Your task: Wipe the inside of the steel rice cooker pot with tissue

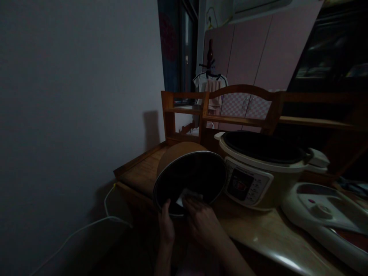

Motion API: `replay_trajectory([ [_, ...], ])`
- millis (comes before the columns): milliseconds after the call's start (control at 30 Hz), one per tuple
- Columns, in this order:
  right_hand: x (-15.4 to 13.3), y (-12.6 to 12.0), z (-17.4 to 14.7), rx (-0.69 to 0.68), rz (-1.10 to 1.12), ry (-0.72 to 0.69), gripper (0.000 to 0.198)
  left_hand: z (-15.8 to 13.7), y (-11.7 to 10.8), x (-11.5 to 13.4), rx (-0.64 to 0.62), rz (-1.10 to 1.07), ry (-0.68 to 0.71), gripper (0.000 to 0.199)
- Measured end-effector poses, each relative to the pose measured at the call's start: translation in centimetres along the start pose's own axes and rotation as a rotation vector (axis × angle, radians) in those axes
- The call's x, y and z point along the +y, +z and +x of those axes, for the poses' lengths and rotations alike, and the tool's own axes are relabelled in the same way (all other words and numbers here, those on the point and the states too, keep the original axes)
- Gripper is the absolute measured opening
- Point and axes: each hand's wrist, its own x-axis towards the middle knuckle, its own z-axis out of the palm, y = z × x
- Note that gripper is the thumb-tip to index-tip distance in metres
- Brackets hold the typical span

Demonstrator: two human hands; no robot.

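Observation:
A cooker's inner pot [192,174], golden outside and dark inside, is tilted with its mouth facing me at the table's front edge. My left hand [166,228] grips its lower left rim, thumb on the inner side and the other fingers hidden beneath. Inside the mouth, my right hand [202,218] presses a white tissue or cloth [181,199] near the lower wall. To the right of the pot stands a pale electric pressure cooker [250,186], its top open over a dark cavity. The cooker's lid [322,209] lies on the table at far right.
The wooden table [258,230] has a raised shelf frame [238,122] at its back. A white wall [86,96] borders the left side, with a white cable [107,216] hanging below the table corner. Behind are a pink wardrobe [247,53] and hung clothes [212,92].

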Motion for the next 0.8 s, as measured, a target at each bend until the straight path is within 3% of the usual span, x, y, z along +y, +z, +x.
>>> replay_trajectory([
  [167,1.0,-1.3,-0.3,-0.009,-0.118,0.081,0.050,0.0,-0.1,0.8,0.001,0.022,-0.007,0.038],
  [333,2.4,-1.9,-0.4,0.011,-0.243,0.110,0.060,-0.1,0.0,1.1,0.002,0.004,-0.016,0.039],
  [600,0.4,-0.5,-0.6,-0.029,-0.002,0.040,0.068,-0.1,0.1,1.6,0.012,-0.017,-0.005,0.034],
  [700,0.1,-0.5,-1.0,-0.040,0.016,0.027,0.074,0.1,0.1,1.7,0.010,-0.019,0.001,0.032],
  [800,0.1,-1.3,-1.3,-0.045,-0.007,0.014,0.068,0.4,0.2,1.4,0.001,-0.018,-0.005,0.034],
])
